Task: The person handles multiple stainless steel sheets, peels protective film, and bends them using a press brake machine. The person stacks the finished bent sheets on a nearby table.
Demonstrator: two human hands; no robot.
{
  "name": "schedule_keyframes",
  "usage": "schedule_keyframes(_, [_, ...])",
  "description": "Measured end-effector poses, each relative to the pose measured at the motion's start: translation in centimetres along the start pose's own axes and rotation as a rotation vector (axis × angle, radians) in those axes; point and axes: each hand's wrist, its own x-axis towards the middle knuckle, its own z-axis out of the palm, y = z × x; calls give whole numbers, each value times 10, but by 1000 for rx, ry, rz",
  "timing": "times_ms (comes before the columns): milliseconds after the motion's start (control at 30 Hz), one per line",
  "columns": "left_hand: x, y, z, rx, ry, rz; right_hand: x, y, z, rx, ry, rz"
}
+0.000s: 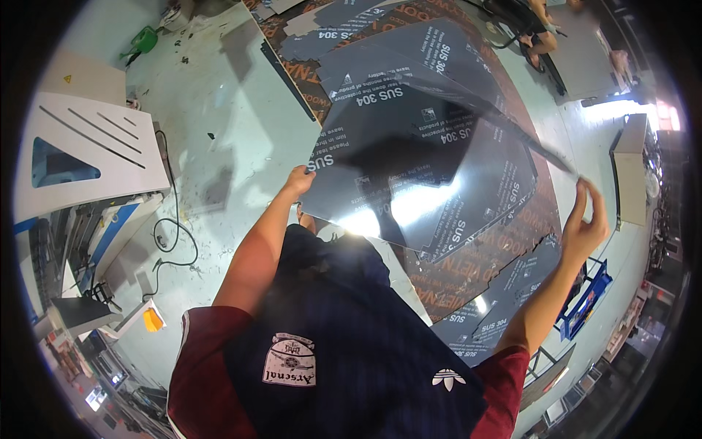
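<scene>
A large metal sheet [351,186] with dark grey, printed protective film lies in front of me, strongly reflecting light near its close edge. My left hand [298,180] is closed on its left corner. On the right, my right hand [587,219] pinches the end of a long, thin, dark strip [537,146]. That strip runs back over the sheets toward the upper middle; whether it is loose film or the edge of a raised sheet, I cannot tell. More film-covered sheets [439,55] lie beneath and behind.
Printed brown plywood [541,212] supports the sheets. At left stand a white machine cabinet [88,157] and a black cable [175,219] on the floor. A blue metal frame [585,304] is at right. Another person's leg [542,47] shows at the far right, beside a green watering can [142,42] far left.
</scene>
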Motion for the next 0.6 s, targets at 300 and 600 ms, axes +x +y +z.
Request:
schedule_keyframes(300, [5, -11, 7, -36, -17, -6, 43, -11, 23, 73, 63, 6])
schedule_keyframes(600, [2, -12, 12, 19, 114, 7, 54, 89, 6, 155, 181, 76])
